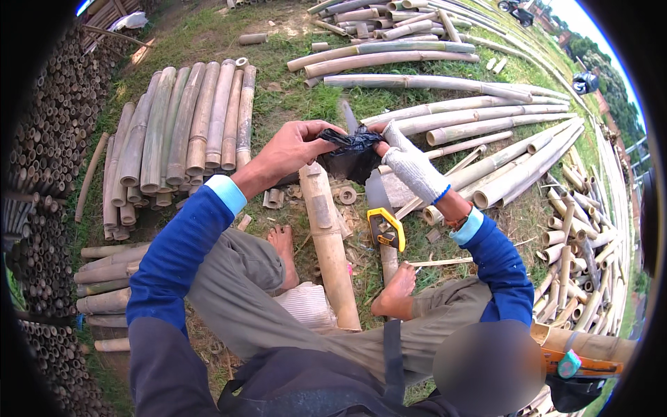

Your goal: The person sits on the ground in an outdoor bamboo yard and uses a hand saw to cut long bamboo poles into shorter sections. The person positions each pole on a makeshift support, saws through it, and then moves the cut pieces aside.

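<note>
Above the bamboo pole [330, 260], left hand [297, 149] and gloved right hand [411, 165], nearly closed, pinch black plastic [354, 154], apparently stretching it between them.

I record cut bamboo lengths [203, 121] stacked side by side at upper left, bamboo ends [52, 118] massed along the left edge, long poles [396, 61] lying at top centre, a loose bamboo heap [599, 242] at right, and a dark vehicle [515, 12] at upper right.

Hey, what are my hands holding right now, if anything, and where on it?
A thin black plastic bag: the bare left hand pinches its upper left edge, the gloved right hand its upper right.
</note>
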Action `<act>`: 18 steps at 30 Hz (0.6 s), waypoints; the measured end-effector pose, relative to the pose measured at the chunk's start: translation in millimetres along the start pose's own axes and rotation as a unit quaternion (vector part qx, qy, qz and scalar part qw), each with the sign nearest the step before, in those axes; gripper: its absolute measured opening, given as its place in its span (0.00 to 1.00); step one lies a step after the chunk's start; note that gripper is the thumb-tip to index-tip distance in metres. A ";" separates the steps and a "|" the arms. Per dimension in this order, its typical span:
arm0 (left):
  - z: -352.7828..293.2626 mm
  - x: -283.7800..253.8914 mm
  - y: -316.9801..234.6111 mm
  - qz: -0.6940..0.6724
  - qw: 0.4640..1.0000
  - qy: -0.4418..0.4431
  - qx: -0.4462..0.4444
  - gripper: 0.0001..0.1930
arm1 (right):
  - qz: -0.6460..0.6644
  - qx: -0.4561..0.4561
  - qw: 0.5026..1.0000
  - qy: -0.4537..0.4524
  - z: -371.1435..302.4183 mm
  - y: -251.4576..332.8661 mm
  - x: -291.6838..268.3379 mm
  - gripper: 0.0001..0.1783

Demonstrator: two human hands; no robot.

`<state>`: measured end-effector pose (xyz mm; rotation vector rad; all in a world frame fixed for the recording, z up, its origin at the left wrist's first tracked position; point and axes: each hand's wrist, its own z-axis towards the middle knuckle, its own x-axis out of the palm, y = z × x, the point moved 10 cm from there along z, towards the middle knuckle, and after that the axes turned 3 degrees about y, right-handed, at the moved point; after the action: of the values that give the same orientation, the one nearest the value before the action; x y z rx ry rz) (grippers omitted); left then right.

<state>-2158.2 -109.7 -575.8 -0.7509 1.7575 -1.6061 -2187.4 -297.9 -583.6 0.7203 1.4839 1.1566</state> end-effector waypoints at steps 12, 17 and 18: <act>-13.4 -1.3 8.4 0.028 0.999 0.023 -0.007 0.13 | 0.117 0.083 0.990 -0.003 3.7 -59.6 -15.1 0.12; -21.2 -0.5 33.7 0.128 0.989 -0.066 0.042 0.23 | 0.305 0.165 0.935 0.069 1.5 -74.3 36.4 0.12; -26.8 9.8 34.9 0.082 0.994 -0.064 0.029 0.19 | 0.299 0.164 0.936 0.083 1.6 -77.9 47.0 0.13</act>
<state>-2184.9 -97.1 -609.8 -0.6498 1.6302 -1.4604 -2186.4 -282.4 -673.2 1.4045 1.6757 1.4594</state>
